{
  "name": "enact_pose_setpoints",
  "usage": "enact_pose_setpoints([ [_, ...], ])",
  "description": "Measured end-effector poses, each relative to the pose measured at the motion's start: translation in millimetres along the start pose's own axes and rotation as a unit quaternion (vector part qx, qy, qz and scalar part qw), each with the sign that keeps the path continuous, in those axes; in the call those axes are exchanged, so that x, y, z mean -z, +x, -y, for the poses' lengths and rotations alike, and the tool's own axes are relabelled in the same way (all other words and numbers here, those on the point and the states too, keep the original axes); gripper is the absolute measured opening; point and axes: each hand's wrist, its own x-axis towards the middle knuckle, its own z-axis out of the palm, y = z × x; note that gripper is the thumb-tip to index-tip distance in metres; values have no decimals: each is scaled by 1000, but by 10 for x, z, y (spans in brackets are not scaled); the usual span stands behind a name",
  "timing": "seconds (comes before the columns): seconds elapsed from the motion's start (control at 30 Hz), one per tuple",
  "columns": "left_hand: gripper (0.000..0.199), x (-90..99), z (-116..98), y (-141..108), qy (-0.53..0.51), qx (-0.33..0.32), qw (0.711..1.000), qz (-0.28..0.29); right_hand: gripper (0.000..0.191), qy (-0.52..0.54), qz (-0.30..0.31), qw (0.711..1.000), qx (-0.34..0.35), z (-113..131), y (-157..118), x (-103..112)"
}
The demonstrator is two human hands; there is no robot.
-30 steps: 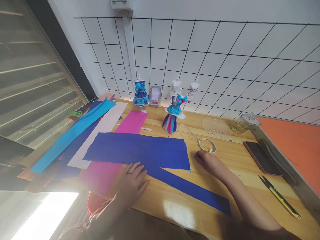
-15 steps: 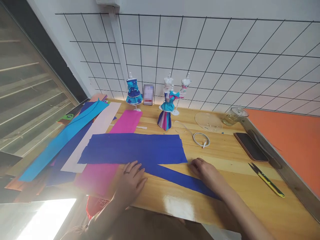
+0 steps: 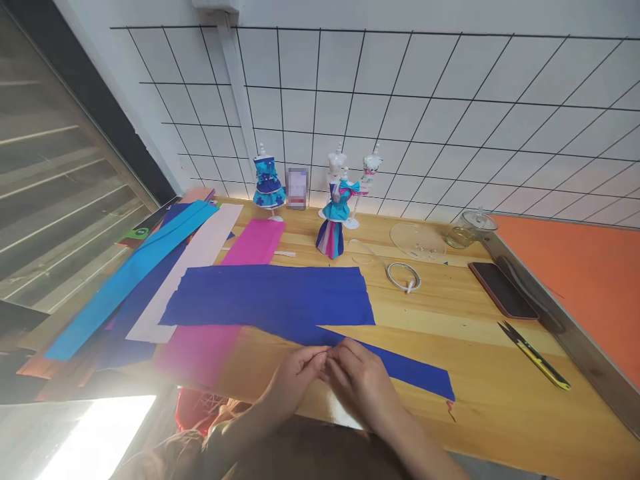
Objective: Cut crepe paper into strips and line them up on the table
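Fingertips [image 3: 316,362] of the left grip [image 3: 294,378] and the right grip [image 3: 364,379] meet closely; whether they pinch anything cannot be told. Just beyond both lies a wide blue sheet [image 3: 270,293], flat on the surface [image 3: 435,333]. A narrower blue strip [image 3: 417,372] stretches out to the right grip's right, yellow snips [image 3: 537,359] well apart farther right. Pink material [image 3: 197,350] spreads left of the left grip.

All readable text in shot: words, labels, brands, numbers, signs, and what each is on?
None can be read.
Upright card by the wall: pixelated, illegible.
Dark and green item at left: round mark on the green part, too small to make out.
Phone: screen dark, no text seen.
Blue sheet: no text seen.
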Motion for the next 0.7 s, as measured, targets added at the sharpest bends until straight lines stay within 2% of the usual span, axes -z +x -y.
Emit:
enact_pose_setpoints([
  [0.1,45,88,-10,-10,-124,93,988,-2,24,16,-36,999,26,23,18,10],
  [0.2,42,217,-4,-99,-172,167,970,30,26,26,-22,997,64,89,40,26],
  [0.27,41,304,13,-186,-181,191,963,58,30,18,-3,995,98,151,58,16],
  [0.4,39,475,58,-378,-161,185,966,82,38,-1,19,988,152,292,104,-64],
  [0.53,30,673,42,-582,-73,180,975,111,44,29,78,984,155,503,168,-195],
  [0.7,17,917,-77,-857,-8,149,986,77,42,28,143,979,144,763,282,-336],
])
